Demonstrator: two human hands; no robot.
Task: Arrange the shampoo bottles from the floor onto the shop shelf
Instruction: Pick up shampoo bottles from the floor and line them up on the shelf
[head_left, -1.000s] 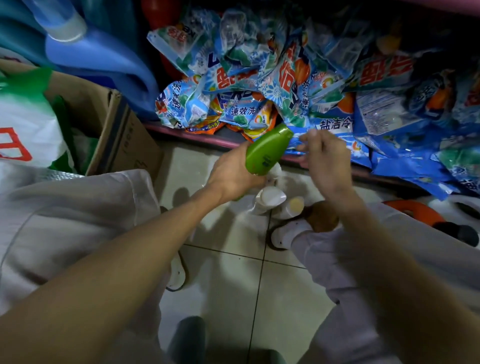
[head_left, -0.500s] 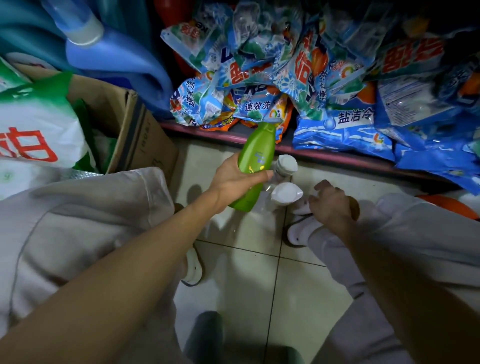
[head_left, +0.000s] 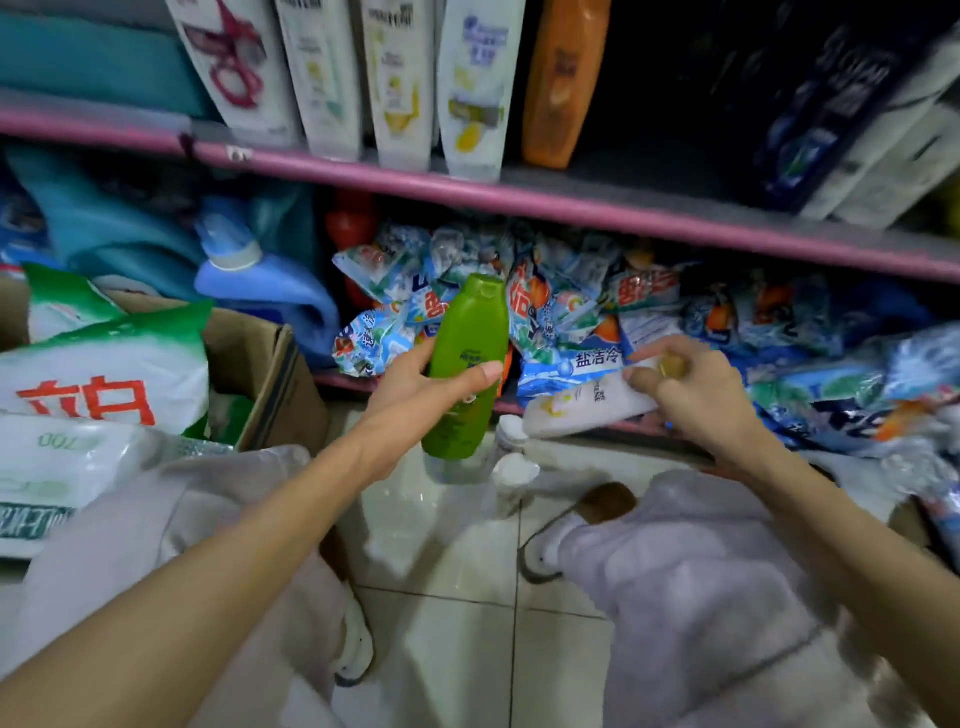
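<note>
A: What is nearest?

B: The person's knees, and the tiled floor (head_left: 441, 613) between them. Two white-capped bottles (head_left: 511, 457) stand there, waiting their turn.

A: What could go wrong?

B: Those two stand right under the hands. A low arm or a dropped bottle could knock them over. Both hands are full too, so a loose hold could let one slip.

A: What does the left hand (head_left: 415, 389) do?

B: Its fingers and thumb curl round the green bottle (head_left: 470, 364). The bottle is upright, cap on top, up off the floor.

A: And the right hand (head_left: 691, 384)?

B: It pinches the cap end of a white bottle (head_left: 587, 408). That bottle lies on its side in the air, in front of the low shelf with soap bags (head_left: 561, 317). It hangs from one end, so it may swing.

A: Where do they go?

B: Likely up on the pink shelf (head_left: 571, 205), farther back. White bottles and an orange bottle (head_left: 563, 88) stand there already. A dark gap sits just beside the orange one. A bump could tip that row.
</note>
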